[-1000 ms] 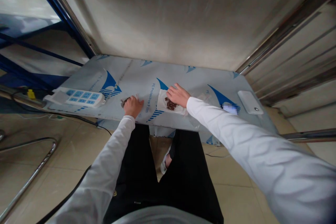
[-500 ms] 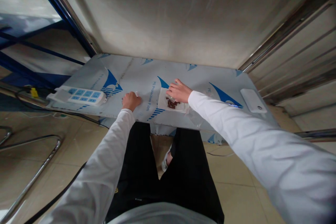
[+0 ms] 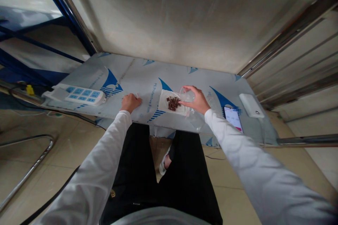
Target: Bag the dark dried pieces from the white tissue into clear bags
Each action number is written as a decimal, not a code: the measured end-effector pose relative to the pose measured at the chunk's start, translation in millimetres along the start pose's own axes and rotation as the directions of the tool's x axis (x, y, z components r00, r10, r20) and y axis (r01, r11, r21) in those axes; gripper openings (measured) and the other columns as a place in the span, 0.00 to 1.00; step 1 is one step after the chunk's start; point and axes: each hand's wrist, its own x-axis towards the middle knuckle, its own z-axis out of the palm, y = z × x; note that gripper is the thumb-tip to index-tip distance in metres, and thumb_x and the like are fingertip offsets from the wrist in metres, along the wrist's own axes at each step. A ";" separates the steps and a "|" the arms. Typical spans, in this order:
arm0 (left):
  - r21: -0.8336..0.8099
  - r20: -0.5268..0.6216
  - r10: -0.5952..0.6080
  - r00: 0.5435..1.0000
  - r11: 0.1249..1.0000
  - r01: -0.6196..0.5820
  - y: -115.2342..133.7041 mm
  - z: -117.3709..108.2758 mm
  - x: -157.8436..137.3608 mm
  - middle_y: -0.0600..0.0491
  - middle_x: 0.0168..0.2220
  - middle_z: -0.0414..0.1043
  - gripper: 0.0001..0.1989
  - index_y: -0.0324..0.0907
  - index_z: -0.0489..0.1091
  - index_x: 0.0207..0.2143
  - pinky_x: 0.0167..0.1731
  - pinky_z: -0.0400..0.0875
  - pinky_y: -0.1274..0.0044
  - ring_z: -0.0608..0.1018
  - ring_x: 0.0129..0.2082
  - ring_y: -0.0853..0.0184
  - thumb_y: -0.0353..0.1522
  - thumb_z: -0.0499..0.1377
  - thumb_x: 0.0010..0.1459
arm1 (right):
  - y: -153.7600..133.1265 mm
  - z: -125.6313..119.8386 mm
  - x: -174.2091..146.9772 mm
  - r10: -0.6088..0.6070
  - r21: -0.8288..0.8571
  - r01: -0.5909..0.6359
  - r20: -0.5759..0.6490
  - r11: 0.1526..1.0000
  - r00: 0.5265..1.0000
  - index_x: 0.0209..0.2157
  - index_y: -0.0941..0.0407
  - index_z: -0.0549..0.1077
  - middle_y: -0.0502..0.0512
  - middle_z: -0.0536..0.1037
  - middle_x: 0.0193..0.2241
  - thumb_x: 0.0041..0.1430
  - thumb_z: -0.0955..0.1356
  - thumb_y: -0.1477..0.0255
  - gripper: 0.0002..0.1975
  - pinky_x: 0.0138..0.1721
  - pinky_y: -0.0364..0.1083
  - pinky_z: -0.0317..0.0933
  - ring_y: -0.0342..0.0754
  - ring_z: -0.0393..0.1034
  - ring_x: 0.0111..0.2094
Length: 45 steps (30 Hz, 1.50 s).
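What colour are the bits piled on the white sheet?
Dark reddish-brown bits, seen in the head view.

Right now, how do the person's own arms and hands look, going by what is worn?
Both arms are covered in plain white long sleeves that end at the wrists, with soft folds and no visible markings or logos. The left hand and right hand are bare: no gloves, and no rings or watch that can be made out at this size.

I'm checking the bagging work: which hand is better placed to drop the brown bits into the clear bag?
Probably the left hand: it lies closed on the table, beside the brown bits on their paper. The right hand already holds the clear bag open just above them.
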 end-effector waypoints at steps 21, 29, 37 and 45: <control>-0.733 -0.230 0.121 0.966 0.631 -0.254 36.2 -35.0 -86.8 0.49 0.25 0.77 0.16 0.37 0.74 0.31 0.30 0.72 0.75 0.78 0.26 0.65 0.42 0.60 0.50 | -52.7 13.6 -22.4 0.395 0.323 -0.328 -0.168 0.888 0.903 0.40 0.57 0.74 0.61 0.78 0.38 0.59 0.62 0.57 0.19 0.40 0.50 0.65 0.52 0.72 0.38; -0.960 -0.102 0.430 0.897 0.194 -0.202 75.4 3.3 -137.4 0.52 0.26 0.76 0.12 0.37 0.73 0.28 0.29 0.70 0.79 0.76 0.25 0.71 0.38 0.65 0.47 | -97.0 41.1 -40.8 0.551 0.729 -0.521 0.236 0.444 0.800 0.32 0.57 0.79 0.54 0.79 0.26 0.48 0.70 0.55 0.19 0.26 0.44 0.65 0.47 0.72 0.27; -0.954 -0.027 0.326 0.945 0.273 -0.121 81.1 3.7 -146.0 0.53 0.22 0.74 0.12 0.38 0.71 0.26 0.28 0.70 0.78 0.75 0.23 0.70 0.39 0.63 0.48 | -82.5 7.9 -59.8 0.523 0.477 -0.507 0.111 0.718 0.845 0.27 0.56 0.79 0.54 0.79 0.23 0.54 0.67 0.60 0.15 0.27 0.46 0.65 0.50 0.73 0.26; -0.681 -0.320 0.320 0.892 0.577 -0.451 95.5 -25.0 -172.2 0.56 0.22 0.72 0.05 0.42 0.68 0.24 0.28 0.66 0.79 0.74 0.23 0.70 0.32 0.58 0.51 | -94.5 -0.4 -69.3 0.306 0.214 -0.263 -0.201 0.941 0.931 0.50 0.52 0.70 0.59 0.74 0.48 0.50 0.66 0.74 0.22 0.44 0.53 0.66 0.55 0.70 0.46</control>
